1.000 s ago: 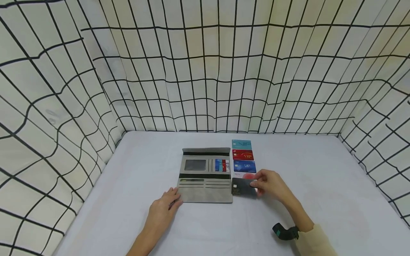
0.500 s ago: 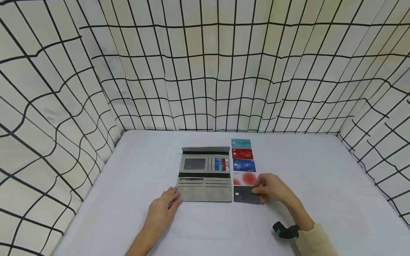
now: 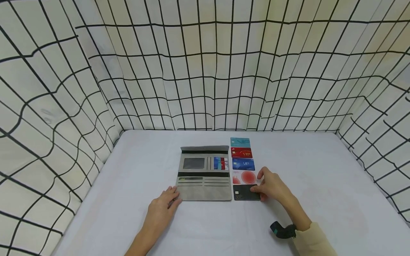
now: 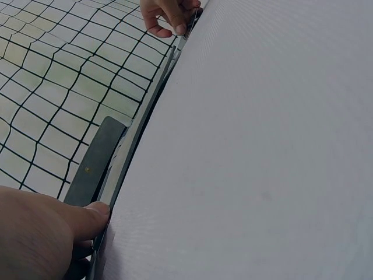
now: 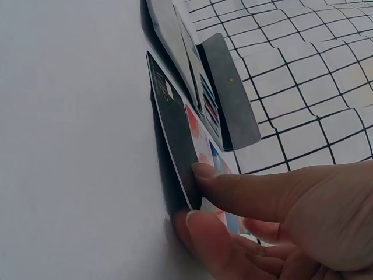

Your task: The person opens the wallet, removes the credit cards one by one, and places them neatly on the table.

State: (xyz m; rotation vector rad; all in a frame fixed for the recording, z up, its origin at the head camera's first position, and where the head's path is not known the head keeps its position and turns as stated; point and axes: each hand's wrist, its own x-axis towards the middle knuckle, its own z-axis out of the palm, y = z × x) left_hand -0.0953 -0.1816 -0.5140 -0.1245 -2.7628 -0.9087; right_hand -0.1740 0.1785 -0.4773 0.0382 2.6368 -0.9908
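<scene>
A grey wallet (image 3: pixel 205 192) lies unfolded, showing card slots and a clear window. My left hand (image 3: pixel 162 209) rests at its near left corner, fingers along the side and thumb at the front edge. My right hand (image 3: pixel 272 185) pinches the right end of a black VIP card (image 3: pixel 242 193) between thumb and fingers. In the right wrist view the black card (image 5: pixel 172 128) is tilted, one long edge raised above the cloth. Just beyond it lies a white card with a red circle (image 3: pixel 238 176), then a blue VIP card (image 3: pixel 240 165), a red one (image 3: pixel 238 153) and a teal one (image 3: pixel 238 143).
Several small coloured cards (image 3: pixel 221 163) show in the wallet's upper right pocket. A white cloth (image 3: pixel 128 170) covers the table. White sheeting with black netting (image 3: pixel 205 103) rises behind and at both sides. A black wrist device (image 3: pixel 283 231) sits at the right cuff.
My right hand has drawn the black card toward me, off the white card, uncovering its red circle, and now holds it below the column. The left hand stays at the wallet.
</scene>
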